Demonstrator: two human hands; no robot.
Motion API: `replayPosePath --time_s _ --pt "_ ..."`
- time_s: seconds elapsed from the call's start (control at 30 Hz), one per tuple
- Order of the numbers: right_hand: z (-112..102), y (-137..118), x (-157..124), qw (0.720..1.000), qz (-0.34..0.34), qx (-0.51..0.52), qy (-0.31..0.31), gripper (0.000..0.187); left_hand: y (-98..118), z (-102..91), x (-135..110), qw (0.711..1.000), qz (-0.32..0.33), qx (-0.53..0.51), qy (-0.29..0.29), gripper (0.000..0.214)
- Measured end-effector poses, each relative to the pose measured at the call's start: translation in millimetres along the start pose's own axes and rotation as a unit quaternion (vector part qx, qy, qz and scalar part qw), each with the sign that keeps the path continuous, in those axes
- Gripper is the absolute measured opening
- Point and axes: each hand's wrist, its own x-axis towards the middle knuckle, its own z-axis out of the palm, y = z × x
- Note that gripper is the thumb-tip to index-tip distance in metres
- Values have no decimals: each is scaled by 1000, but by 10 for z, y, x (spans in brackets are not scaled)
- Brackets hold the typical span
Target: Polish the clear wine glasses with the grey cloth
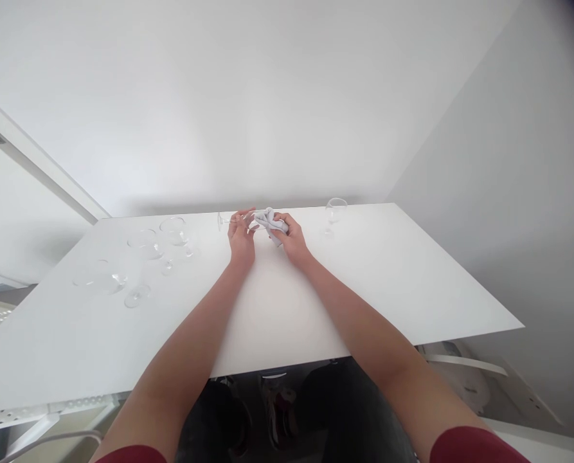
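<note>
Over the far middle of the table, my left hand (242, 233) is closed around a clear wine glass (251, 220). The glass lies sideways in the air, its round foot pointing left and its bowl pointing right. A light grey cloth (276, 226) is bunched at the bowl's rim, partly hiding it. My right hand (291, 236) grips this cloth, fingers bent over it. How far the cloth reaches into the bowl cannot be made out.
Several clear stemmed glasses stand on the left of the white table (277, 308), including a near one (117, 281) and a farther one (173, 233). One glass (335, 213) stands alone at the far right. A white wall (248, 103) rises behind the table.
</note>
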Motion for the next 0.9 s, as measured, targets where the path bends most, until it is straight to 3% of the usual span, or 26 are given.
replayPosePath --time_s 0.2,0.3,0.4,0.47,0.6,0.7,0.8,0.9 --pt "-35 -66 -20 993 -48 -106 31 31 -43 -47 37 1000 -6 -26 2 30" --pt "-11 -82 -46 991 -50 -126 -12 26 -63 -66 63 998 -31 -46 4 32" --pt "49 -71 -68 996 -26 -76 -49 28 -62 -65 72 996 -54 -72 -21 33" --pt "75 -45 -70 999 11 -33 -19 32 -50 -47 61 995 -56 -76 -35 32" --pt "29 22 -34 992 74 20 101 34 -43 1 31 996 -44 -45 -68 29" --pt "-36 21 -7 991 86 23 99 31 -69 -3 39 994 -50 -35 -87 30" --pt "-46 -45 -15 996 56 0 64 25 -89 -34 64 997 -45 -31 -63 32" --pt "-5 -114 -52 997 -19 -62 42 35 -79 -51 72 998 -30 -30 -39 33"
